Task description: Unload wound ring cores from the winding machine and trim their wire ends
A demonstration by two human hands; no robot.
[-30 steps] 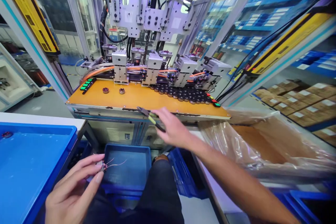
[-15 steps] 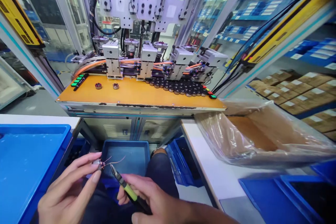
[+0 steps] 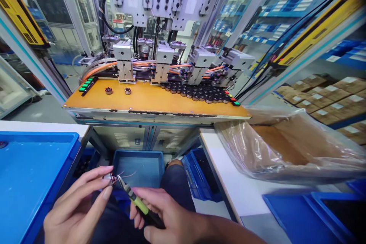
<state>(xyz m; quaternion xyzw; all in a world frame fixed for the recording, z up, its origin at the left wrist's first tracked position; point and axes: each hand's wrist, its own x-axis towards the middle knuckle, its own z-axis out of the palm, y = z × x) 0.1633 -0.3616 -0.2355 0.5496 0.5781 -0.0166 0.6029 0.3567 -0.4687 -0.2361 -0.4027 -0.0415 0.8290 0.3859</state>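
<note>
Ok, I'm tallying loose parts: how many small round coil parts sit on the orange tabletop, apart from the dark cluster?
2: the left coil part, nearer the green buttons, and the right coil part. Others may be hidden behind the metal fixtures.

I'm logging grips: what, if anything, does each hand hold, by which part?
Left hand: small wired part, by its silvery body. Right hand: pliers, by the handles.

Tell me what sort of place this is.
Probably a factory assembly station: metal machine fixtures line the back of an orange worktop, many small dark round parts sit grouped on it, and cardboard boxes are stacked at the right.
</note>
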